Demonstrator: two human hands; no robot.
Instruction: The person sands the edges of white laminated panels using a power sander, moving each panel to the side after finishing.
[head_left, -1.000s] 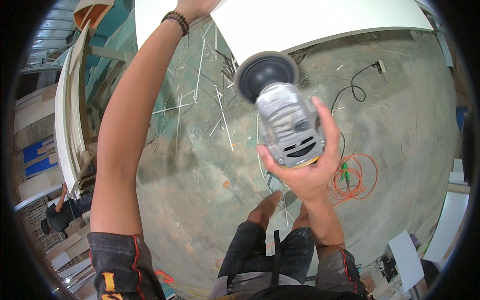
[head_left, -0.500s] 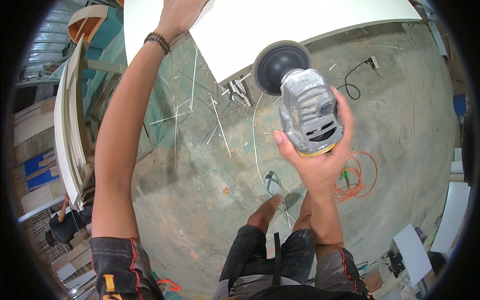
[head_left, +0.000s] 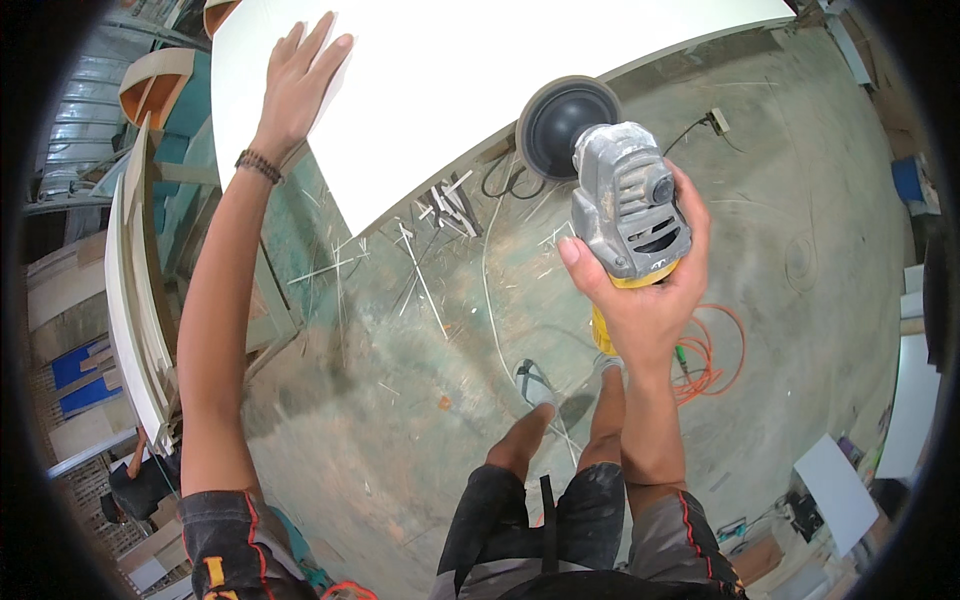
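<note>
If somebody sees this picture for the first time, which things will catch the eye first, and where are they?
The grey sander stands out first, gripped in the right hand at centre right, its round black pad at the edge of the white panel. At upper left, the left hand lies flat on that panel. Below, an orange cable coils on the dusty floor near the person's feet.

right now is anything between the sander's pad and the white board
Nothing visible. The sander, gripped in the right hand, holds its black pad at the white board's near edge; the left hand lies flat farther left.
</note>
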